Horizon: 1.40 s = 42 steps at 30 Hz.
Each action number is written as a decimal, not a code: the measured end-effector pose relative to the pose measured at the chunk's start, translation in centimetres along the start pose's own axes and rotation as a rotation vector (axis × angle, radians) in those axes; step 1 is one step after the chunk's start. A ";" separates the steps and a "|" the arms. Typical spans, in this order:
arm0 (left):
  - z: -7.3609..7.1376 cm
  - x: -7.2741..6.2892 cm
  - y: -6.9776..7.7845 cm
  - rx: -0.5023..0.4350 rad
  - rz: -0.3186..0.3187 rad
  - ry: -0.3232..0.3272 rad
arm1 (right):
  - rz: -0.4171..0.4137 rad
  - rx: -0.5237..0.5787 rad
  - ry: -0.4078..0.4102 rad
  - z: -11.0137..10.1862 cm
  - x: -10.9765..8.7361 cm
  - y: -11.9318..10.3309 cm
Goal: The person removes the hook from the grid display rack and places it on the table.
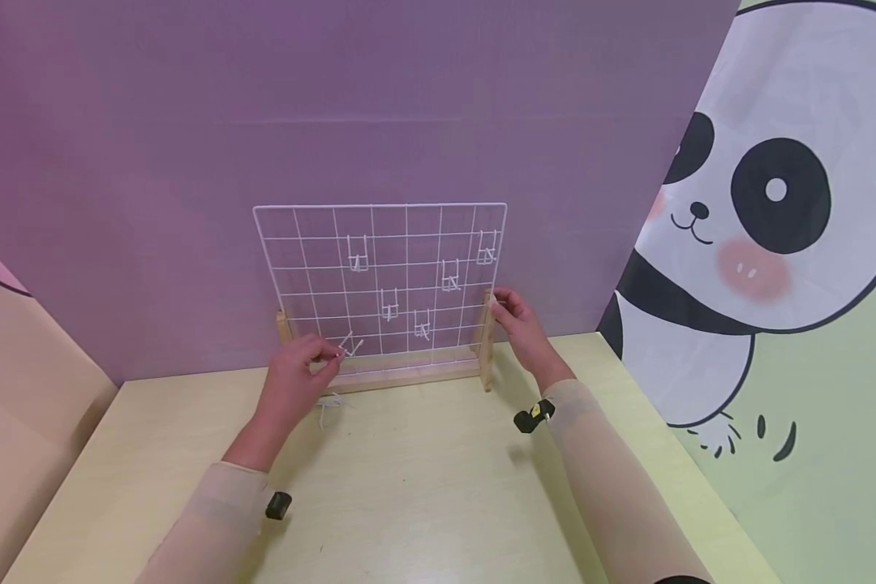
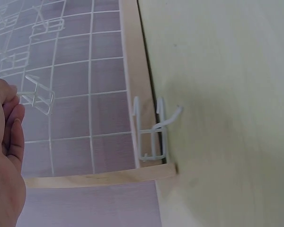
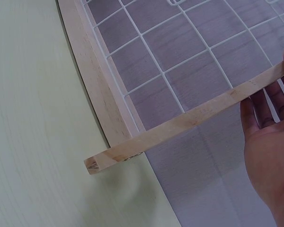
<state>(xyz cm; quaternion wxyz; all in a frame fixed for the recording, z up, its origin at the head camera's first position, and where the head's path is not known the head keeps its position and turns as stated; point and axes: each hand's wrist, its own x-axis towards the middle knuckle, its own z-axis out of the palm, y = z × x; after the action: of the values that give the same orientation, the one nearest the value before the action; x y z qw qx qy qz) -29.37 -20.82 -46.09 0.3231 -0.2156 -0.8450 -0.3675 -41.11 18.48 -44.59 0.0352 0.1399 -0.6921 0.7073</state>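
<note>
My left hand (image 1: 292, 373) pinches a small white wire hook (image 2: 43, 98) by its end, just in front of the lower left of a white wire grid (image 1: 380, 206). The grid stands upright in a wooden stand with a base bar (image 1: 409, 379) along the bottom. At the right side, my right hand (image 1: 523, 331) grips the upper end of the stand's wooden upright (image 3: 199, 111), thumb in front and fingers behind. Several white hooks, one of them a hook (image 1: 358, 261) high on the left, hang from the grid.
A loose white hook (image 2: 152, 132) lies by the left end of the base bar, beside the left upright (image 2: 104, 178). Behind the stand rises a purple panel (image 1: 380, 97). A panda picture (image 1: 701, 235) covers the wall right of the pale wooden table (image 1: 438, 487).
</note>
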 end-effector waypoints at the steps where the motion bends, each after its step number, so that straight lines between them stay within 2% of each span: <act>1: 0.1 -0.1 -0.1 0.000 0.005 -0.005 | 0.000 -0.001 0.000 0.0 0.0 0.0; 6: 0.6 -0.5 -0.6 0.018 0.010 -0.048 | -0.003 -0.009 0.005 0.0 0.2 0.1; 18: 1.5 -1.4 -0.9 0.045 -0.099 -0.184 | 0.013 -0.008 0.015 0.1 0.0 -0.1; 28: 2.6 -2.0 -2.1 0.008 -0.076 -0.247 | -0.006 -0.023 0.016 0.1 0.1 0.1; 33: 2.9 -2.4 -2.3 0.035 -0.072 -0.276 | 0.000 -0.028 0.020 0.1 0.2 0.3; 42: 3.1 -2.6 -2.6 0.070 -0.107 -0.350 | -0.011 -0.008 0.015 -0.1 0.2 0.3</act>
<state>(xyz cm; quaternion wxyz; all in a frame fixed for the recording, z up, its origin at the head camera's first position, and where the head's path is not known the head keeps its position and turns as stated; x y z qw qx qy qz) -30.31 -20.46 -50.77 0.1586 -0.2198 -0.9109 -0.3112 -41.41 18.49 -44.86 0.0450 0.1383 -0.6940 0.7052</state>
